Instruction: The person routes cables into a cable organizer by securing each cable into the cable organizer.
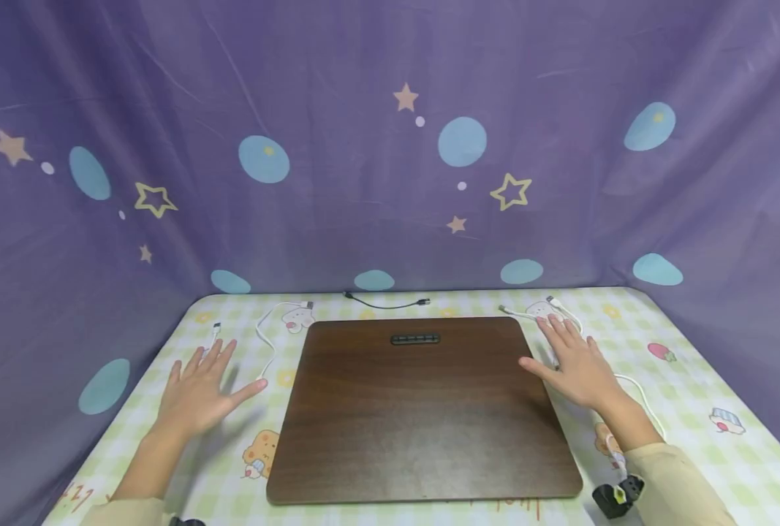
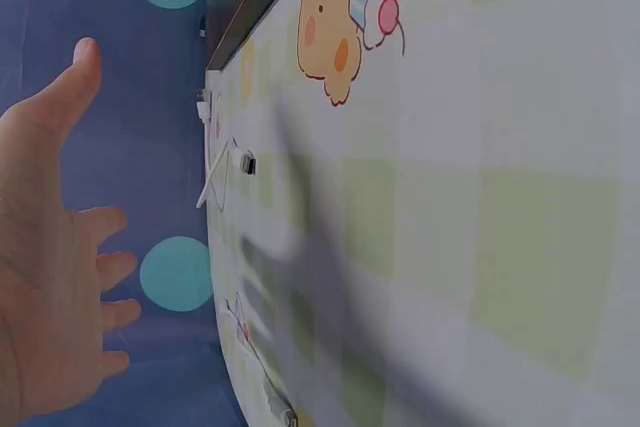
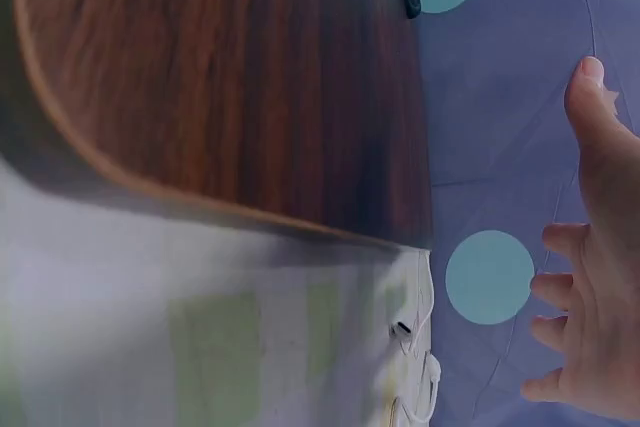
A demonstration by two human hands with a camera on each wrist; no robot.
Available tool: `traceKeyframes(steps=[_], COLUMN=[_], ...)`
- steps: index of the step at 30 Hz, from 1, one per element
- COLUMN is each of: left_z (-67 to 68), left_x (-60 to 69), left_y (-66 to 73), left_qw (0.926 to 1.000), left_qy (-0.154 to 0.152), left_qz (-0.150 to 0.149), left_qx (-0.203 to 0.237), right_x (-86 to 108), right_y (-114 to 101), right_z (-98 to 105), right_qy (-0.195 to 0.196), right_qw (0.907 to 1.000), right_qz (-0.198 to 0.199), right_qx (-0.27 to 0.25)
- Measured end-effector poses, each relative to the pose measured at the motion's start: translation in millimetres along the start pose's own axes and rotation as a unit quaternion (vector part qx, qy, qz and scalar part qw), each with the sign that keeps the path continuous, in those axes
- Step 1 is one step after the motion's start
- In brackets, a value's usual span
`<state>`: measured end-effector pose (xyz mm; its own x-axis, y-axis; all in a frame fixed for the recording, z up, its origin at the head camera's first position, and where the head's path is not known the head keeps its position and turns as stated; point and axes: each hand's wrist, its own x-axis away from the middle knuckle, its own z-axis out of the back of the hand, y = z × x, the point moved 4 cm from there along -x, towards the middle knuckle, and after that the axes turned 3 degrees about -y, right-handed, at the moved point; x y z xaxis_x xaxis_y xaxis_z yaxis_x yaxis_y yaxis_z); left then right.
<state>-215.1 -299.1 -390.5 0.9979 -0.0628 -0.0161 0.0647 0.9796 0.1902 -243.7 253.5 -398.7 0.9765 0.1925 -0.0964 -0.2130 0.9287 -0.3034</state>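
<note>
A dark brown wood-grain board (image 1: 422, 416) with rounded corners lies mid-table, a black slotted strip (image 1: 415, 339) near its far edge. To its left hovers my left hand (image 1: 195, 398), fingers spread and holding nothing; its shadow falls on the cloth. Nearest to it are a white cable (image 1: 267, 340) and a small white plug (image 1: 216, 328), partly hidden by the fingers. My right hand (image 1: 580, 369), spread likewise, hangs over the board's right edge and white cables (image 1: 569, 310), partly covering them. Both wrist views show empty palms, the left hand (image 2: 50, 257) and right hand (image 3: 605, 277).
Behind the board lies a short black cable (image 1: 386, 307). Another white cable (image 1: 642, 398) runs under the right forearm, near a black device (image 1: 616, 497) at the right sleeve. A checked cloth (image 1: 686, 409) covers the table; a purple curtain (image 1: 363, 204) closes off the back and sides.
</note>
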Motion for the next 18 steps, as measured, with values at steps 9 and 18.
traceKeyframes(steps=[9,18], left_z=[-3.3,-1.3], left_x=[-2.5,-12.8], left_y=[3.3,4.9], left_qw=[0.9993,0.9974], left_qy=[0.034,0.064], left_qz=[-0.014,-0.032], left_qx=[0.005,0.006], right_x=[-3.0,-3.8], right_y=[-8.9,-18.4], right_z=[-9.5,-18.5], right_qy=[-0.011,-0.033], right_qw=[0.9991,0.9975], right_qz=[0.033,0.052], right_qx=[-0.025,-0.036])
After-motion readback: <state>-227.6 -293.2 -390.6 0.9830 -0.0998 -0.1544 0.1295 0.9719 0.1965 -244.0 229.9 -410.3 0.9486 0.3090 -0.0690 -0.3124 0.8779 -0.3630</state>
